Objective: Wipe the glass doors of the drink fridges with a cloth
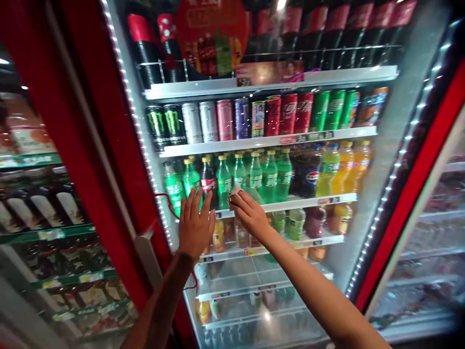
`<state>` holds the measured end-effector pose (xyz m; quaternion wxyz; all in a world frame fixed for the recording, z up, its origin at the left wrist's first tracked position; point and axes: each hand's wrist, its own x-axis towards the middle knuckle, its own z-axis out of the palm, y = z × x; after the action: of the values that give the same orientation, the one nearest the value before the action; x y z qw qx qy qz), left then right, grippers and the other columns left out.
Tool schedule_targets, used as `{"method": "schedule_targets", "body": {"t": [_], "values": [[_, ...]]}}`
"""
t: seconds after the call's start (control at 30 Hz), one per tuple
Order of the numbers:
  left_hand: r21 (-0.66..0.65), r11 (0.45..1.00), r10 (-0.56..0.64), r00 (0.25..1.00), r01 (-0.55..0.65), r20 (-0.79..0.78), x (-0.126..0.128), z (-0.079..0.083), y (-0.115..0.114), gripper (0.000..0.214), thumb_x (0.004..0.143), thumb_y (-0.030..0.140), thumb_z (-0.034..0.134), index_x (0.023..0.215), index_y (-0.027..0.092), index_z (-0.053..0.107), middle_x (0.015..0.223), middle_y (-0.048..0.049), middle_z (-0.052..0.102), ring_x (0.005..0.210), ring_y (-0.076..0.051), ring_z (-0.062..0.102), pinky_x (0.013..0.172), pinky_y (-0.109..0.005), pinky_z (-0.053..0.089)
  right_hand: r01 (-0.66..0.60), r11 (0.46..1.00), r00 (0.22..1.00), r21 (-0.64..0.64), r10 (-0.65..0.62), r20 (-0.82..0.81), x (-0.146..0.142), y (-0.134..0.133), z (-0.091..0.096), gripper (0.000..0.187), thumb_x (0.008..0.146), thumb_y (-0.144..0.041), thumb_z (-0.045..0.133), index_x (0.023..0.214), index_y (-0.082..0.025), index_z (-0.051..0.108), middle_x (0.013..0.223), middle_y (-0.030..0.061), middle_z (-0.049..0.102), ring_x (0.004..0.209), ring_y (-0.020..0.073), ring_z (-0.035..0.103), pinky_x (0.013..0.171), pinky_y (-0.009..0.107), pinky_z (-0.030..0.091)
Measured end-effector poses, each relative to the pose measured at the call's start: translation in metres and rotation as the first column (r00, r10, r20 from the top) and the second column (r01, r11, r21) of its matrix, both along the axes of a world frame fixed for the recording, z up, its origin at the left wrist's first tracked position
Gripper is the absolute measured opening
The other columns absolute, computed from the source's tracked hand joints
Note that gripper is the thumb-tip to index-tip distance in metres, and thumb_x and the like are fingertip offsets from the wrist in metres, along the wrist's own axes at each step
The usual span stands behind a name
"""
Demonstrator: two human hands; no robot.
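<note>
My right hand (249, 213) pinches a small white tissue (235, 194) against the glass door of a drinks cooler (254, 169), level with the green soda bottles (256, 177). My left hand (194, 225) is just to its left, its fingers spread and raised before the same shelf. Its fingertips are close to the glass or on it, though I cannot tell whether they touch. This hand holds nothing. Behind the glass, a cola bottle (209, 186) stands near those fingers, and a Pepsi bottle (308, 177) stands further right.
Shelves of cans (232, 121) and juice bottles (348, 167) fill the cooler, with large dark bottles on top. A thick red door frame (109, 121) runs along its left side, and a loose red cord (163, 198) hangs nearby. Other glass-fronted coolers (47, 232) stand on both sides.
</note>
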<state>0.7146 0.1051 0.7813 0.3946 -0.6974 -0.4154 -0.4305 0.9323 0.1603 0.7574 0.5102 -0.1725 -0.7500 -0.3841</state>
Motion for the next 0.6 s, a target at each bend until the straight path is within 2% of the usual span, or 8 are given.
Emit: {"method": "schedule_targets", "body": {"t": [0.13,0.23,0.43,0.6], "values": [[0.016,0.997,-0.077,0.997,0.077,-0.005,0.079,-0.004,0.008,0.053,0.096,0.022,0.062,0.149,0.018,0.052,0.153,-0.0173,0.054,0.153,-0.033,0.039,0.126,-0.058,0.033,0.077,0.996,0.996,0.055,-0.073,-0.057,0.088,-0.003,-0.005,0.026,0.098,-0.008,0.062,0.121,-0.014,0.071,0.128,0.0138,0.074,0.143,0.0272,0.054,0.117,0.048,0.054],[0.035,0.990,-0.135,0.991,0.136,-0.027,0.141,-0.007,0.013,0.051,0.096,0.022,0.063,0.146,0.017,0.054,0.150,-0.0166,0.056,0.152,-0.032,0.040,0.126,-0.057,0.034,0.147,0.987,0.987,0.062,-0.142,-0.075,0.160,-0.005,-0.017,0.027,0.099,-0.008,0.059,0.124,-0.012,0.070,0.125,0.0154,0.075,0.144,0.0287,0.052,0.116,0.049,0.054],[0.031,0.969,-0.243,0.970,0.244,-0.029,0.258,-0.014,0.025,0.051,0.096,0.021,0.062,0.146,0.019,0.055,0.152,-0.0152,0.056,0.153,-0.032,0.040,0.127,-0.057,0.032,0.289,0.955,0.938,-0.067,-0.297,-0.178,0.309,0.001,-0.049,0.034,0.100,-0.008,0.054,0.126,-0.021,0.071,0.132,0.0116,0.072,0.143,0.0266,0.055,0.114,0.048,0.055],[-0.016,0.949,-0.315,0.949,0.315,0.007,0.328,-0.028,0.032,0.055,0.096,0.021,0.060,0.151,0.022,0.052,0.154,-0.0133,0.055,0.154,-0.030,0.038,0.129,-0.057,0.028,0.329,0.932,0.897,-0.153,-0.359,-0.256,0.414,0.008,-0.069,0.030,0.098,-0.010,0.054,0.118,-0.021,0.073,0.133,0.0116,0.070,0.142,0.0275,0.055,0.110,0.050,0.058]]}}
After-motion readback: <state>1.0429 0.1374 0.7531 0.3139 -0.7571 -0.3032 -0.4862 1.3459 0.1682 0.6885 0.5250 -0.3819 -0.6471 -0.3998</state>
